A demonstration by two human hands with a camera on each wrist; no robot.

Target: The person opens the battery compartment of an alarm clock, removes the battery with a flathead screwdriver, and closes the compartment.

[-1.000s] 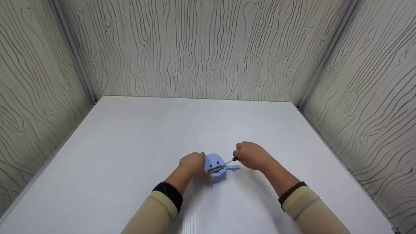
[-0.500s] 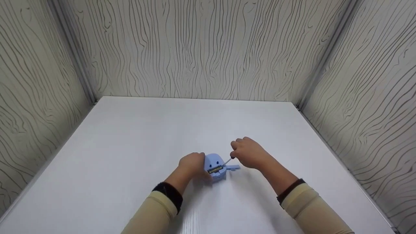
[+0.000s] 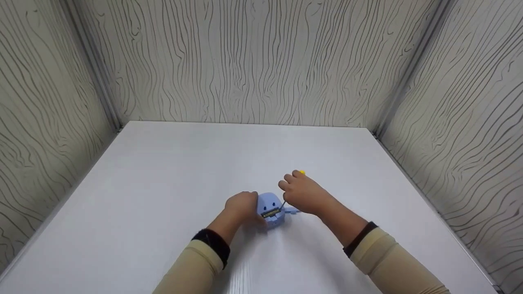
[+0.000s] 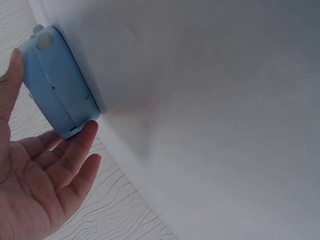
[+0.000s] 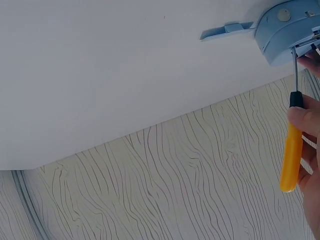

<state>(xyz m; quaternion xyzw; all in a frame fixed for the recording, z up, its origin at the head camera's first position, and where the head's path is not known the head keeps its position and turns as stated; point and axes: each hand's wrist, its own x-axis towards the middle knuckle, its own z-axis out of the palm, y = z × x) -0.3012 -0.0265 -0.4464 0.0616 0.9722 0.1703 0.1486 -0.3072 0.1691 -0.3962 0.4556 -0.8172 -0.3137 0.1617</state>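
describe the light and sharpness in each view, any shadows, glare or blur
Head view: bright white table, streaky glare low in the picture, soft shadows between the sleeves, fine detail on the blue box too small to read. Left wrist view: dimmer and greyer, a hazy shadow on the table beside the box. Right wrist view: also dim, the yellow screwdriver fairly crisp.

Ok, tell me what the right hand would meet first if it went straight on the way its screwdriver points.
Likely the blue case: the screwdriver in the right hand ends at the edge of the case's open compartment, though actual contact is hard to judge.
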